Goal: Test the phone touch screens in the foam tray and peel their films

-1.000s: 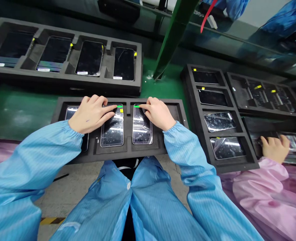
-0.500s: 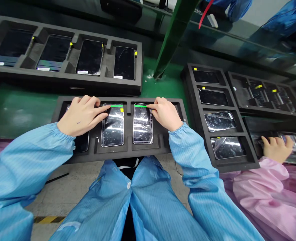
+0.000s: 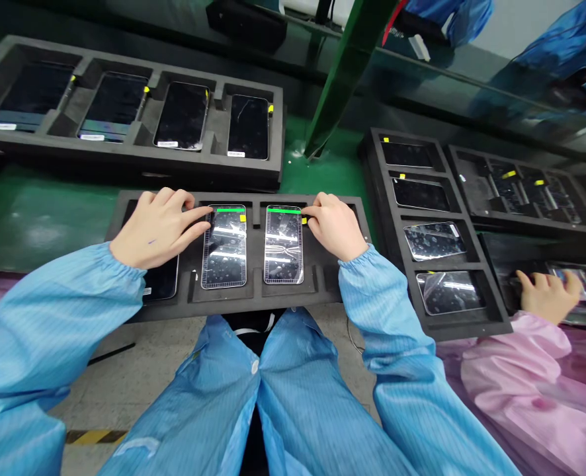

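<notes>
Two smartphones lie face up side by side in a dark foam tray [image 3: 256, 301] in front of me. The left smartphone [image 3: 224, 254] and the right smartphone [image 3: 284, 254] each show a green bar along the top of the screen and small block outlines down the edges. My left hand [image 3: 151, 228] is open, its index fingertip at the left phone's upper left corner, thumb apart below. On the other side, my right hand [image 3: 336, 226] has its index finger stretched to the right phone's upper right corner. Neither hand holds anything. Another dark phone [image 3: 163, 279] is partly hidden under my left hand.
A long foam tray [image 3: 124, 151] with several dark phones stands behind on the green table. To the right is a further phone tray [image 3: 491, 325]. Beyond it, a co-worker's hand [image 3: 548, 296] in a pink sleeve rests near other devices. A green post [image 3: 335, 79] rises behind.
Both index fingers have moved outward along the green bars, from the middle of each to the outer corners. The green bars now show almost their full width. The phones stay in place.
</notes>
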The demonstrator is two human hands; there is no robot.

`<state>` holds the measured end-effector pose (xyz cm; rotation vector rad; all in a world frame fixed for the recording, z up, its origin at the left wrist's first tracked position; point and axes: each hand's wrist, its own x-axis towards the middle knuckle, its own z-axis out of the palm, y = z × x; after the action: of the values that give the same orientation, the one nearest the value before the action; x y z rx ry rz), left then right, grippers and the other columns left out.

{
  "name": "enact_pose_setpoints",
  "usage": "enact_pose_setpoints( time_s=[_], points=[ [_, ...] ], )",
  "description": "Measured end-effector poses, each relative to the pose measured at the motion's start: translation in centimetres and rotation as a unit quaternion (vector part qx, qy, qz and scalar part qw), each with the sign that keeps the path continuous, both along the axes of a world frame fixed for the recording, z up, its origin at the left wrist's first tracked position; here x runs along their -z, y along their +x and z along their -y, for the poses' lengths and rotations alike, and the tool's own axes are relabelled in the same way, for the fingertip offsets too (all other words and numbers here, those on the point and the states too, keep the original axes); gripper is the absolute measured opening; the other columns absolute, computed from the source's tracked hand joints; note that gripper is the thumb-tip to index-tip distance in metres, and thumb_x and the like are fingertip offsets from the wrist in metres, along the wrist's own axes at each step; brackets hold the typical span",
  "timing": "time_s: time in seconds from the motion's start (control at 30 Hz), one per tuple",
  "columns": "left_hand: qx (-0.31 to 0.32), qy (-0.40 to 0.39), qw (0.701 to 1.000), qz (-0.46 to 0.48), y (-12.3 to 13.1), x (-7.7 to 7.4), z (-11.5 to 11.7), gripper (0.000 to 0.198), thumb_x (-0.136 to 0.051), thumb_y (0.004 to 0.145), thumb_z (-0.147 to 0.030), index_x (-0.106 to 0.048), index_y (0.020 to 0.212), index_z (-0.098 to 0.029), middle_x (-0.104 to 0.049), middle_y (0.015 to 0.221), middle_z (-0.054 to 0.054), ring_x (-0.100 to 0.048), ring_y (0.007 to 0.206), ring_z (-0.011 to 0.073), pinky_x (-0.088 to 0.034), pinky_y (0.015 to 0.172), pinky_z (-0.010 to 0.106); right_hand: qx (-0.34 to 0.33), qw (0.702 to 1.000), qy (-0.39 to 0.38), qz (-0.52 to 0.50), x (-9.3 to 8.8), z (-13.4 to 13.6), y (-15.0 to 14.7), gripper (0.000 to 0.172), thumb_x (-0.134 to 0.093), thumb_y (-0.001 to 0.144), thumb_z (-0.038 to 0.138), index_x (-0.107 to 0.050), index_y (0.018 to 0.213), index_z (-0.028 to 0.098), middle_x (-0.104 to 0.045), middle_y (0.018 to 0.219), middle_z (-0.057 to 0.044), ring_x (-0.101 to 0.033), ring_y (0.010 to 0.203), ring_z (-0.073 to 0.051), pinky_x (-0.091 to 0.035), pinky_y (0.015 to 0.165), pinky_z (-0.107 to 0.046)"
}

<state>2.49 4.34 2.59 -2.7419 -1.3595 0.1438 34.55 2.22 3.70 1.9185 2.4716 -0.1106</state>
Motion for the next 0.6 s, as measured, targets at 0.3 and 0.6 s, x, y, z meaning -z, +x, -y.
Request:
enact_pose_setpoints(
  time_s=[0.3, 0.6],
  points=[
    [0.002, 0.013, 1.0, 0.002, 0.8, 0.4, -0.4, 0.063, -0.016, 0.099, -0.052, -0.064, 0.13, -0.023, -0.056, 0.112, 0.014, -0.049, 0.099, 0.03, -0.035, 0.075, 0.043, -0.023, 1.0, -0.009, -0.013, 0.5, -0.2, -0.9, 0.041, -0.043, 0.093, 0.01, -0.073, 0.119, 0.021, -0.063, 0.104, -0.012, -0.053, 0.093, -0.024, -0.039, 0.074, -0.036],
    [0.003, 0.003, 1.0, -0.003, -0.2, -0.1, -0.1, 0.06, -0.019, 0.1, -0.053, -0.06, 0.132, -0.022, -0.055, 0.113, 0.013, -0.045, 0.1, 0.0277, -0.035, 0.076, 0.042, -0.001, 1.0, -0.012, -0.014, 0.2, 0.3, 0.2, 0.041, -0.043, 0.092, 0.01, -0.073, 0.119, 0.018, -0.063, 0.103, -0.012, -0.054, 0.093, -0.024, -0.04, 0.073, -0.035]
  ],
)
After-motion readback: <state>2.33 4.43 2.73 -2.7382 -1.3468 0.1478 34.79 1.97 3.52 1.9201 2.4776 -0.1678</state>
